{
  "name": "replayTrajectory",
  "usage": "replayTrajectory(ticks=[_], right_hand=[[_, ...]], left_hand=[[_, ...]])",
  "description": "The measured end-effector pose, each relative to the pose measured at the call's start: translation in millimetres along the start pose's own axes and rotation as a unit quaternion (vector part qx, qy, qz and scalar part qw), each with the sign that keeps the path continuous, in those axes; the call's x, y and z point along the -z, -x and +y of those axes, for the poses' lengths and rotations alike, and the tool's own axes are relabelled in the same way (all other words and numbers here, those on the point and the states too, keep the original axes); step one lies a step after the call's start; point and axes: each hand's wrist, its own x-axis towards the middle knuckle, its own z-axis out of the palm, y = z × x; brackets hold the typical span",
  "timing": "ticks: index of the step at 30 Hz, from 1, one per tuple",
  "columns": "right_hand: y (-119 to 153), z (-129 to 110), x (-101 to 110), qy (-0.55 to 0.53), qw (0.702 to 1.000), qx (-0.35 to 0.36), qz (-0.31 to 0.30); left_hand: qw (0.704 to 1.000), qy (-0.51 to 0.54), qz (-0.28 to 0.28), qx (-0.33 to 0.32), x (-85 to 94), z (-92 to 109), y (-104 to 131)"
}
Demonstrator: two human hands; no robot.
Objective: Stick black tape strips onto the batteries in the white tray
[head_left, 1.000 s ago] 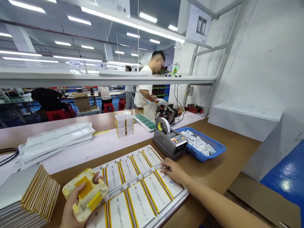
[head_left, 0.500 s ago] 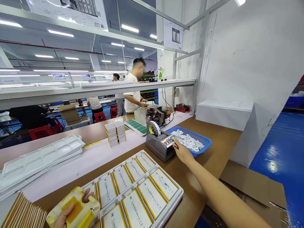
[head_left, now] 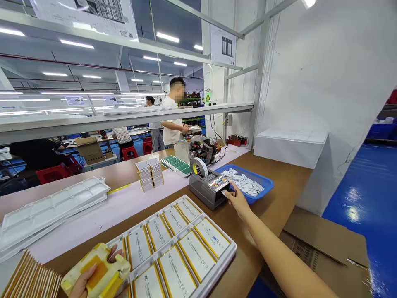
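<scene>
My left hand [head_left: 83,281] grips a yellow and cream plastic holder [head_left: 104,265] at the lower left, over the edge of a white tray [head_left: 232,248] of flat, yellow-edged battery packs [head_left: 177,271]. At the front of a grey tape dispenser [head_left: 203,192] is my right hand [head_left: 237,200], its fingertips pinched on a small whitish piece [head_left: 226,193] that looks like tape. A tape roll [head_left: 199,167] sits on top of the dispenser. Behind my right hand lies a blue basket [head_left: 269,190] filled with small white strips [head_left: 246,182].
Two stacks of packs [head_left: 149,174] and green-topped sheets [head_left: 177,165] stand behind the tray. Empty white trays [head_left: 56,200] lie at left, beside a row of packs [head_left: 34,277]. A machine [head_left: 201,150] stands at the back. Across the shelf [head_left: 133,118] a person [head_left: 171,131] works.
My right hand has shifted from the dispenser's top corner to its front opening, where a whitish piece now shows at the fingertips. The person across the shelf has lifted a white object.
</scene>
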Motion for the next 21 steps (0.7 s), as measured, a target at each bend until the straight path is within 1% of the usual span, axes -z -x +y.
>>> replayTrajectory(ticks=[1,3,5,6,7,8,9,10,11,12,13,14,15,16,17,18,19,20,21], right_hand=[[2,2,-1,-0.041,0.998,-0.010,0.035],[5,1,-4,-0.065,0.992,-0.024,0.105],[11,-7,-7,-0.043,0.988,-0.027,0.148],[16,-13,-9,-0.013,0.987,-0.009,0.158],[23,-20,-12,0.033,0.987,0.025,0.155],[32,-29,-16,0.092,0.985,0.071,0.124],[41,-38,-22,0.164,0.977,0.121,0.057],[52,-47,-29,0.237,0.955,0.172,-0.049],[62,-56,-37,0.296,0.913,0.210,-0.189],[72,-63,-46,0.333,0.851,0.235,-0.331],[80,-69,-56,0.354,0.779,0.248,-0.453],[86,-73,-66,0.371,0.710,0.257,-0.541],[90,-76,-76,0.388,0.652,0.265,-0.595],[93,-76,-85,0.407,0.607,0.269,-0.628],[94,-74,-93,0.427,0.573,0.269,-0.646],[93,-72,-99,0.445,0.548,0.264,-0.657],[91,-68,-104,0.461,0.532,0.258,-0.662],[88,-64,-107,0.478,0.530,0.253,-0.653],[84,-60,-108,0.495,0.541,0.246,-0.634]], left_hand=[[1.000,0.000,-0.023,-0.003,0.1,0,-1],[0.999,0.004,-0.045,-0.020,-0.3,0,-3],[0.998,0.016,-0.050,-0.034,-1.3,0,-3],[0.998,0.022,-0.053,-0.037,-2.1,0,-2],[0.998,0.025,-0.054,-0.038,-3.5,-1,0],[0.997,0.026,-0.052,-0.040,-5.4,-2,3],[0.998,0.024,-0.047,-0.043,-7.9,-3,6],[0.998,0.021,-0.036,-0.047,-10.8,-5,10],[0.998,0.020,-0.025,-0.058,-14.0,-6,13],[0.998,0.019,-0.017,-0.059,-17.1,-8,15],[0.998,0.018,-0.008,-0.060,-19.8,-9,17],[0.998,0.017,-0.002,-0.059,-21.9,-10,18],[0.998,0.015,0.003,-0.057,-23.5,-11,18],[0.998,0.015,0.007,-0.056,-24.5,-12,18],[0.998,0.015,0.008,-0.055,-25.1,-13,17],[0.998,0.015,0.007,-0.055,-25.5,-13,16],[0.998,0.016,0.006,-0.056,-25.8,-13,16],[0.998,0.018,0.004,-0.056,-26.2,-14,15],[0.998,0.021,0.002,-0.057,-26.6,-14,15]])
